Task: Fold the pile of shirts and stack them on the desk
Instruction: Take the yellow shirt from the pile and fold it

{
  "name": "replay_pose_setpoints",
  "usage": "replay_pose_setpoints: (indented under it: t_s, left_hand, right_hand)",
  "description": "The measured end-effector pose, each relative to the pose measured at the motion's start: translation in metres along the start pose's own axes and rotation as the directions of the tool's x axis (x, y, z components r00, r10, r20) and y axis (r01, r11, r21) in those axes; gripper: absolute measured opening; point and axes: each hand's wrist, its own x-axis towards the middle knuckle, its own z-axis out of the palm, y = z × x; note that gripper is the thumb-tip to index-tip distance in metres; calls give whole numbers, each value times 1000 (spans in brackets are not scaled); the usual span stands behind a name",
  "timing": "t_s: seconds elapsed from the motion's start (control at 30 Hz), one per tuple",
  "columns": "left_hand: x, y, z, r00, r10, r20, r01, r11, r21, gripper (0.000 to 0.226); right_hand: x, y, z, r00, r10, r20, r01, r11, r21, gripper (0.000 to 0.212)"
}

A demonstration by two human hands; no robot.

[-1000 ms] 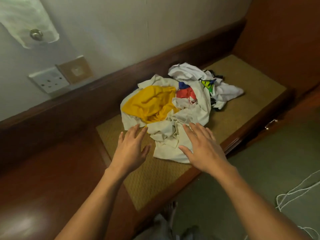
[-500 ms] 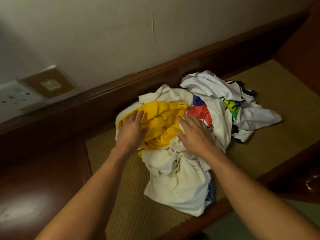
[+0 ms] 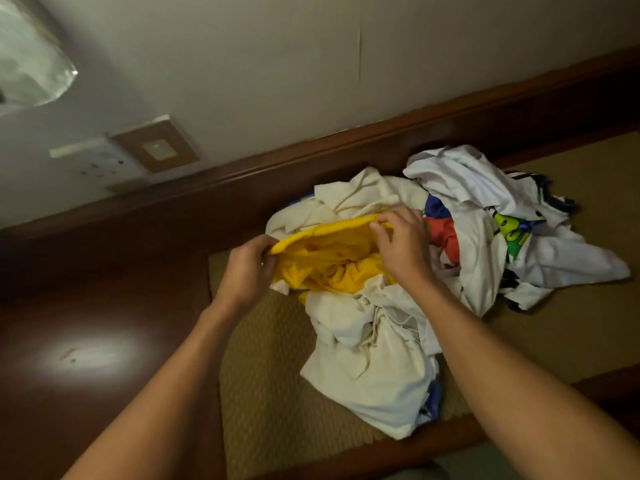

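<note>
Seen from my head, my left hand (image 3: 247,268) and right hand (image 3: 403,247) each pinch the top hem of the yellow shirt (image 3: 332,261), which lies on the pile (image 3: 374,358). I judge this the first pick; nothing is folded yet. Next, lift it clear without dragging the cream shirts along. Left of the pile, the woven mat (image 3: 270,375) offers spreading room; the desk (image 3: 104,306) edge runs just below the pile.
</note>
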Motion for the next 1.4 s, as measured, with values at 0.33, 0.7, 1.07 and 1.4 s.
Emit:
replay_pose_setpoints:
  t_s: [0.33,0.7,1.07,1.4]
  left_hand:
    - [-109,-76,-165,997,-53,65,31,956,292,34]
    - [-295,-211,-321,984,-177,16,163,935,315,29]
    - [-352,-224,-321,993,-84,88,87,996,-31,51]
    - [-302,-203,-243,998,-40,-44,26,956,-292,11]
  right_hand:
    - [-31,-178,-36,837,-199,509,91,969,229,23]
    - [-171,-297,34,817,-164,552,116,986,120,31]
    - [-233,-427,40,762,-236,603,-4,930,368,20]
    - [-222,-427,43,722,-206,660,72,972,224,40]
